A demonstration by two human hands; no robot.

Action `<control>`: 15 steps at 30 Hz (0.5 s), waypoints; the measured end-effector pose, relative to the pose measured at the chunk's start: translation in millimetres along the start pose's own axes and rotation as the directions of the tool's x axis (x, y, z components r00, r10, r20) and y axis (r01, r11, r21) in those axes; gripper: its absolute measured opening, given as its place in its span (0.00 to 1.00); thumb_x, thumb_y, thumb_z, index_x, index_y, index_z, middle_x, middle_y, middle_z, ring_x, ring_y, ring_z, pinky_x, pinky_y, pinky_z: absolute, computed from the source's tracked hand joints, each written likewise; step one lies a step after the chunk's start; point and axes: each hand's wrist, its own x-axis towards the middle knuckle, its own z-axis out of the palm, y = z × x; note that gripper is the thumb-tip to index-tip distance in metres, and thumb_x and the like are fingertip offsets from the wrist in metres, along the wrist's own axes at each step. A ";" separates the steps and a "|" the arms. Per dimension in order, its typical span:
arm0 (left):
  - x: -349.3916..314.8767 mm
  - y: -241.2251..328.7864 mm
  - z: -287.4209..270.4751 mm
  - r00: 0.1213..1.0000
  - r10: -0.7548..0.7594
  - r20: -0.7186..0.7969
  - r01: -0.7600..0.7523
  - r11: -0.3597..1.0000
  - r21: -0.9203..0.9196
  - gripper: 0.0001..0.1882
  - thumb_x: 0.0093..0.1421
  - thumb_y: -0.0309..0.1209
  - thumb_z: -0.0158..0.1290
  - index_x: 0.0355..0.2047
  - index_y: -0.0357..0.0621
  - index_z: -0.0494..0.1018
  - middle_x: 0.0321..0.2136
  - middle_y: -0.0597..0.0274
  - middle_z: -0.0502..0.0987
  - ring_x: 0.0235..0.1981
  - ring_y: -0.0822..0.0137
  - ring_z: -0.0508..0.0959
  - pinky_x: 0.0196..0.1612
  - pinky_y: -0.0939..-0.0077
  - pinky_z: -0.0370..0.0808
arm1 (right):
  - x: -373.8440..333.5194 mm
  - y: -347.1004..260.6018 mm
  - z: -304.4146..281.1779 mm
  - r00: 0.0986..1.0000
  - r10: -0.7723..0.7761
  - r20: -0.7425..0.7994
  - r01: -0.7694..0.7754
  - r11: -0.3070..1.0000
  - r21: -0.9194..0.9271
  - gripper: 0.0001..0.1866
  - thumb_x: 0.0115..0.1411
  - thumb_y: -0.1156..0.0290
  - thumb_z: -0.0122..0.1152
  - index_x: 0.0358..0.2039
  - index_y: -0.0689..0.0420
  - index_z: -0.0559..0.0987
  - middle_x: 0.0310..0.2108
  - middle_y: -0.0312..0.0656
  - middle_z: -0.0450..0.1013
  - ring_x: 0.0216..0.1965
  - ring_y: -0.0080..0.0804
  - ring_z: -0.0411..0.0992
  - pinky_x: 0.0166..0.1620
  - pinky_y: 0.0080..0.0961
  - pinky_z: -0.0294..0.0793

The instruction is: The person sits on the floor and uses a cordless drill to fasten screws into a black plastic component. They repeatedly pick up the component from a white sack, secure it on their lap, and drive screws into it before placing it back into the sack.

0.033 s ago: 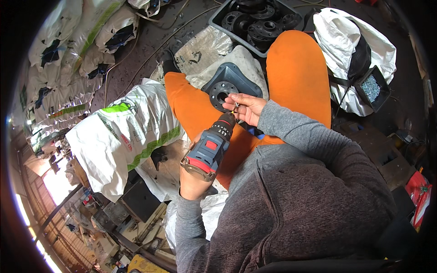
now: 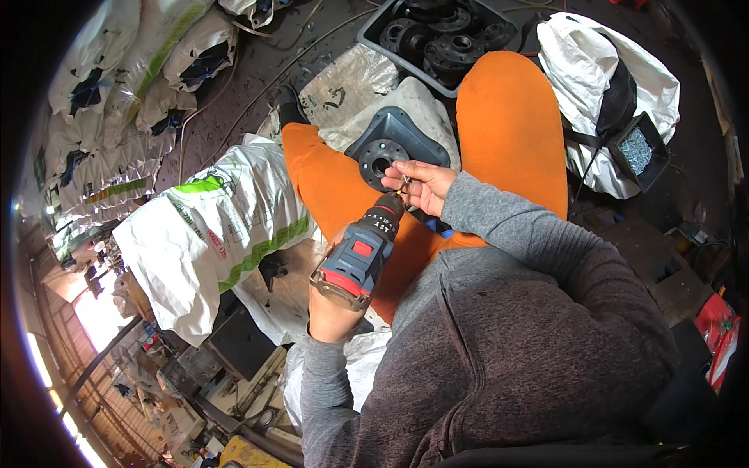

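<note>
My left hand (image 2: 331,316) is wrapped round a blue-grey and red cordless drill (image 2: 356,257), which points away from me and slightly right. Its chuck ends close to the fingertips of my right hand (image 2: 431,187). Those fingers are pinched on a small shiny screw (image 2: 406,180) at the drill's tip; the fingers partly hide it. Just beyond them lies a round black flange (image 2: 368,156) with a central hole and smaller holes around it. It rests against a dark grey moulded plastic part (image 2: 425,134) between my orange-trousered legs.
A grey crate (image 2: 373,48) of black flanged parts stands at the far middle. To the right, a small black box (image 2: 640,152) of screws sits against a white sack (image 2: 581,62). A white bag (image 2: 211,226) lies left of my leg. More sacks (image 2: 117,78) are stacked far left.
</note>
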 end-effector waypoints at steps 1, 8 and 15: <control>-1.5 0.2 0.6 1.000 -0.010 0.004 0.010 1.000 0.000 0.17 0.51 0.24 0.61 0.43 0.38 0.75 0.37 0.56 0.80 0.38 0.59 0.81 0.44 0.67 0.76 | 0.0 3.1 -1.8 1.000 0.001 -0.002 -0.001 1.000 0.005 0.12 0.64 0.66 0.60 0.45 0.55 0.74 0.46 0.40 0.76 0.52 0.33 0.74 0.49 0.30 0.77; 0.6 -8.2 -0.5 0.999 0.020 0.037 -0.022 0.997 0.074 0.18 0.50 0.24 0.61 0.44 0.38 0.74 0.38 0.55 0.79 0.38 0.58 0.80 0.44 0.67 0.76 | 6.1 8.2 -1.8 0.998 -0.013 -0.067 0.014 1.000 0.016 0.13 0.64 0.62 0.61 0.42 0.56 0.74 0.44 0.40 0.76 0.49 0.32 0.76 0.46 0.29 0.78; 2.5 -11.4 -2.9 0.998 0.054 0.030 -0.057 0.992 0.111 0.20 0.49 0.22 0.61 0.44 0.38 0.74 0.39 0.55 0.79 0.39 0.57 0.80 0.47 0.66 0.75 | 6.4 4.8 0.9 0.994 -0.048 -0.096 0.047 0.999 -0.017 0.14 0.62 0.61 0.63 0.39 0.56 0.72 0.42 0.42 0.76 0.46 0.34 0.77 0.44 0.29 0.78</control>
